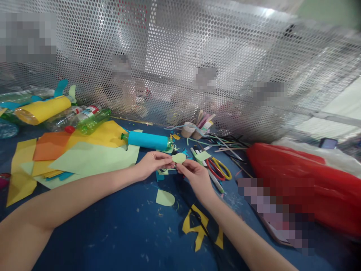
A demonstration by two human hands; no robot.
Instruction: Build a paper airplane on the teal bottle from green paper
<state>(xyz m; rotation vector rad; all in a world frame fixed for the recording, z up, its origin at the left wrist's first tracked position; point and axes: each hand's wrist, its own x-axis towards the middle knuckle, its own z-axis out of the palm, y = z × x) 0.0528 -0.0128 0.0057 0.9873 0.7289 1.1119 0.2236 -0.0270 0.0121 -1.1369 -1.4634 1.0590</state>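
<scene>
My left hand [153,165] pinches the left end of a small light green paper cutout [179,158]. From the other side, the fingers of my right hand [197,177] close on the same piece. Just behind my hands a green plastic bottle wrapped in blue paper [148,140] lies on its side. A second light green cutout [165,198], rounded at one end, rests flat on the blue table [113,233] below my hands. Right of my right hand lie scissors with red and yellow handles [218,168] and several markers [216,182].
Coloured paper sheets [96,160] spread over the left. Behind them lie a yellow-wrapped bottle [43,109] and a green bottle [94,121]. Yellow scraps [199,226] lie in front. Cups of sticks [188,130] stand near a perforated metal screen [169,56]. A red plastic bag [304,169] fills the right.
</scene>
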